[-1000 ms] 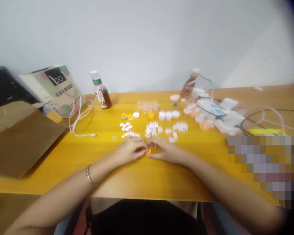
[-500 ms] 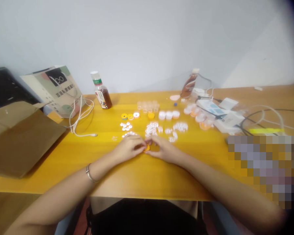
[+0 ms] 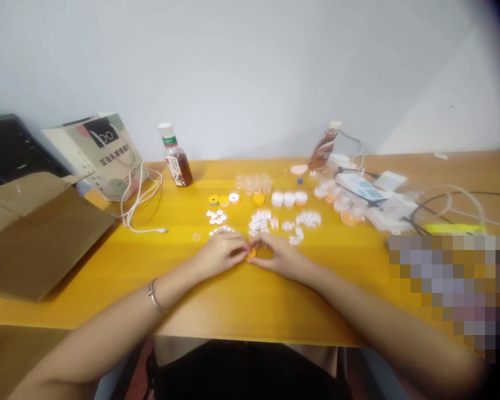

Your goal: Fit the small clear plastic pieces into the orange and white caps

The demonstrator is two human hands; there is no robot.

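Orange piece (image 3: 252, 254) shifted slightly left, partly hidden between hands (image 3: 221, 253), details blurred

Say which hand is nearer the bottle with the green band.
Left. The left hand is in front of the green-banded bottle and off to its right; the right hand is farther right, on the other side of the small orange piece.

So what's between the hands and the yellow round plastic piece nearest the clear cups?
A heap of small white plastic pieces lies between them, in the head view.
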